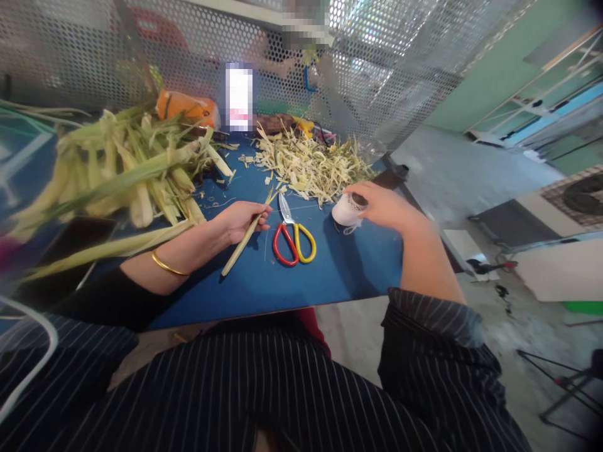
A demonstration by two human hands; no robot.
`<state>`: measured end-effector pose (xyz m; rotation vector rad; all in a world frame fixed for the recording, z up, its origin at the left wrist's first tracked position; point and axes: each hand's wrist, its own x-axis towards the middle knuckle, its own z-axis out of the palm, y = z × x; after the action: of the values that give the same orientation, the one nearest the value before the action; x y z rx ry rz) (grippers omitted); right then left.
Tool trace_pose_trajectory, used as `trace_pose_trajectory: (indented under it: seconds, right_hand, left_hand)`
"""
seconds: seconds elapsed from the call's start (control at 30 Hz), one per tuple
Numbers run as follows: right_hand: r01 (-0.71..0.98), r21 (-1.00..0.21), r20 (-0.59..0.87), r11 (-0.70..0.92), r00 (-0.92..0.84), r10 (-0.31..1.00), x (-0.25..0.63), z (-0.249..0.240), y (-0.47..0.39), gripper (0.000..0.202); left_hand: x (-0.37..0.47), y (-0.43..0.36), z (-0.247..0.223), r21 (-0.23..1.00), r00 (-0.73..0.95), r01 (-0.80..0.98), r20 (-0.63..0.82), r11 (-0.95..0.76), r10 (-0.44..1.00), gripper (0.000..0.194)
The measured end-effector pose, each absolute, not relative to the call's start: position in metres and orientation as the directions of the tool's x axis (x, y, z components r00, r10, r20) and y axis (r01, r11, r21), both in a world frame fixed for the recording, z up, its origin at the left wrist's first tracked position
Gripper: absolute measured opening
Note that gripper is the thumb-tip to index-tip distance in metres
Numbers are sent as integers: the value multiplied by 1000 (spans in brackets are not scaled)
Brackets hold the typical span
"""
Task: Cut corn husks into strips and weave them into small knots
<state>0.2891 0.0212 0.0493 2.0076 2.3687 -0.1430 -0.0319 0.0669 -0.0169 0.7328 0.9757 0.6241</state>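
My left hand (242, 222) is closed around a thin pale-green stalk (239, 251), which slants down toward the table's front. At the right, my right hand (377, 204) has its fingers around the top of a white spool of thread (346, 212) standing on the blue table (325, 279). A fine thread runs leftward from the spool across the tabletop. Between the hands lie scissors (291, 229) with one red and one yellow handle, their blades pointing away from me and closed together.
Long green stalks (136, 169) are heaped at the left. Behind the scissors is a pile of cut pieces (311, 164). An orange packet (186, 110) and a bright phone-like screen (239, 97) stand before a perforated metal panel (264, 56). Another person is partly visible behind it.
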Motion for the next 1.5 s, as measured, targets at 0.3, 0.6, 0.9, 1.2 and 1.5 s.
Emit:
trace_pose_trajectory:
  seconds: [0.3,0.6,0.9,1.2,1.5]
  right_hand:
    - [987,-65,95,-149,155,983,266,28,6,68]
    - [999,-36,90,-36,39,995,272,35,6,56]
    - [985,-125,49,118,-113,992,146,-13,-36,49]
    - [901,-424,-259,-86,-30,965,171,1,-50,72]
    - [78,-859,-512,-506,-144,847,207,-3,-86,67]
  left_hand:
    - [-33,68,-13,776,439,-154,-501,612,746,19]
    - [-38,73,-11,780,420,-177,-492,600,763,19]
    - [-40,76,-7,794,383,-184,-485,579,786,21]
    - [-43,79,-9,799,372,-185,-482,572,793,19]
    - [-42,79,-11,794,364,-184,-492,579,791,19]
